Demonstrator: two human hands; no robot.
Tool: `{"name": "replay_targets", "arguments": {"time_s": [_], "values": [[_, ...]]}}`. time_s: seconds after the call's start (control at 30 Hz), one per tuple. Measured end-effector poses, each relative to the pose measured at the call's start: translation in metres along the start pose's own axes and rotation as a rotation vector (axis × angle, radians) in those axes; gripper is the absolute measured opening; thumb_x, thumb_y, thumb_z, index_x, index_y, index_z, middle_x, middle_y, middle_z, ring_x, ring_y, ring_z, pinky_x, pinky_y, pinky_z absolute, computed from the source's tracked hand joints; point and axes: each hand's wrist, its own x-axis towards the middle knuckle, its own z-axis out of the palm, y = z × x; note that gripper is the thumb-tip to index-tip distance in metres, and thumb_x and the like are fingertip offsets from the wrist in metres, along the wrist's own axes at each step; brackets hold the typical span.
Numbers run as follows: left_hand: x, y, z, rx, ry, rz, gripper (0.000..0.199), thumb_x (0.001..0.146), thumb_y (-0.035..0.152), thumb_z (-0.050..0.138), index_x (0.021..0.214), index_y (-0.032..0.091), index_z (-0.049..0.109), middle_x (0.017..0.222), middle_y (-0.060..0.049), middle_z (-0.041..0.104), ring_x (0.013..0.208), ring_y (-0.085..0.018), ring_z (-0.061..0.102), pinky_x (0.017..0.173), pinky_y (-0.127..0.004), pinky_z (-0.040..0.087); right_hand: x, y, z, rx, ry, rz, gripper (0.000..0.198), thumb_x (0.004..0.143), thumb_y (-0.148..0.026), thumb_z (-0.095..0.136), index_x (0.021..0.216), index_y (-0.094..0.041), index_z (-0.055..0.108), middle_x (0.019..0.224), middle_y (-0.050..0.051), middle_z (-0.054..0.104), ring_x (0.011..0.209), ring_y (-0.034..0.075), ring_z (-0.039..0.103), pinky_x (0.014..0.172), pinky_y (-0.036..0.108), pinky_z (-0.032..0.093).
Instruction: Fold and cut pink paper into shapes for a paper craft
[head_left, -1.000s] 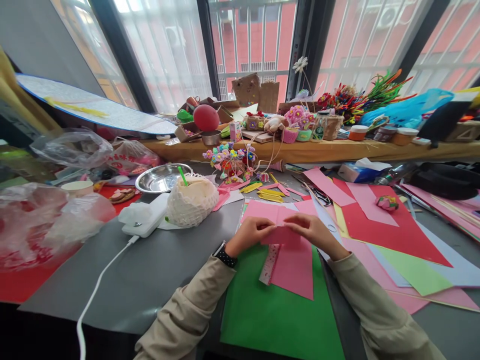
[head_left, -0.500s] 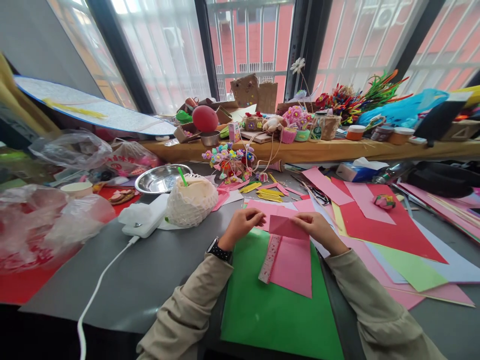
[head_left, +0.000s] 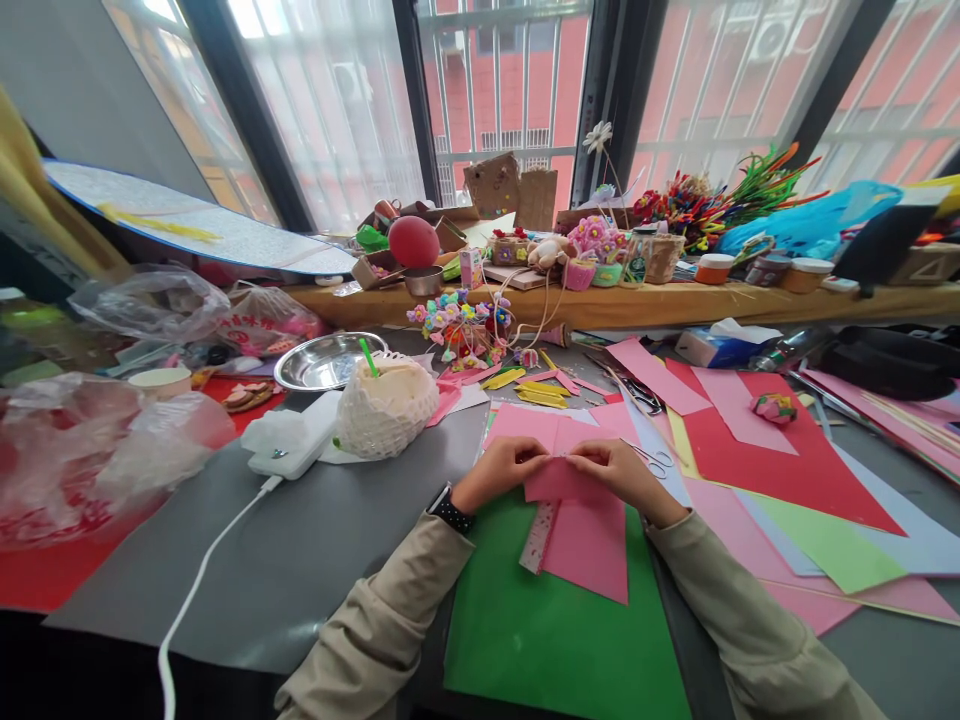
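A small piece of pink paper (head_left: 564,482) is pinched along its upper edge between both hands. My left hand (head_left: 506,470) closes thumb and fingers on it from the left, a dark watch band at the wrist. From the right, my right hand (head_left: 626,474) pinches it close to the left fingertips. Beneath lie a larger pink sheet (head_left: 592,555) and a patterned ruler (head_left: 539,538), its upper end hidden by the held paper. All of these are over a green folder (head_left: 559,650). Scissors (head_left: 656,460) show just beyond my right hand.
A coconut in white foam netting (head_left: 386,405) with a green straw stands left, by a steel plate (head_left: 330,360) and a white charger (head_left: 296,440). Red paper (head_left: 720,440) and other sheets spread right. Yellow paper strips (head_left: 541,393) and colourful flowers (head_left: 461,325) lie ahead.
My left hand has moved right and taken hold of the pink paper, which only my right hand held before. The paper has turned and dropped slightly, and both hands are now close together.
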Motion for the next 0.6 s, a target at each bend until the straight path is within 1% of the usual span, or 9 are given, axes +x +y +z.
{"name": "replay_targets", "arguments": {"time_s": [0.17,0.3,0.47,0.53,0.6], "values": [[0.002,0.0,-0.004,-0.001,0.051,-0.035,0.025,0.075,0.03,0.045,0.074,0.01,0.06,0.068,-0.003,0.058,0.061,-0.01,0.048,0.054,-0.018,0.036,0.001,0.007,-0.007,-0.054,0.108,0.077,0.025,0.072,-0.033,0.046,0.071,-0.015,0.063,0.072,0.003,0.064,0.067,0.017,0.056,0.059,0.024,0.04],[0.001,0.0,-0.006,-0.005,0.091,-0.053,0.026,0.075,0.031,0.045,0.075,0.011,0.06,0.07,-0.003,0.059,0.061,-0.01,0.048,0.055,-0.019,0.036,0.001,0.015,-0.01,0.007,0.195,0.136,0.026,0.072,-0.034,0.045,0.069,-0.014,0.061,0.068,0.004,0.063,0.064,0.017,0.057,0.057,0.025,0.04],[0.0,0.0,-0.005,0.003,0.111,-0.083,0.025,0.074,0.031,0.046,0.074,0.011,0.06,0.07,-0.003,0.059,0.061,-0.011,0.048,0.054,-0.019,0.036,0.003,0.023,-0.009,0.073,0.329,0.18,0.025,0.071,-0.037,0.047,0.07,-0.015,0.059,0.067,0.005,0.063,0.064,0.017,0.059,0.06,0.026,0.042],[0.0,0.0,-0.004,-0.006,0.076,-0.07,0.025,0.074,0.031,0.046,0.074,0.011,0.06,0.069,-0.003,0.059,0.061,-0.011,0.048,0.054,-0.018,0.036,0.003,0.021,-0.008,0.084,0.339,0.165,0.027,0.072,-0.039,0.046,0.071,-0.015,0.059,0.067,0.005,0.064,0.065,0.017,0.059,0.061,0.026,0.042],[0.0,0.002,-0.001,-0.02,0.014,-0.033,0.025,0.075,0.031,0.046,0.075,0.011,0.06,0.069,-0.002,0.059,0.062,-0.011,0.048,0.054,-0.018,0.036,0.002,0.015,-0.006,0.054,0.263,0.127,0.03,0.073,-0.041,0.045,0.07,-0.015,0.06,0.067,0.004,0.064,0.065,0.017,0.058,0.06,0.025,0.041]]}}
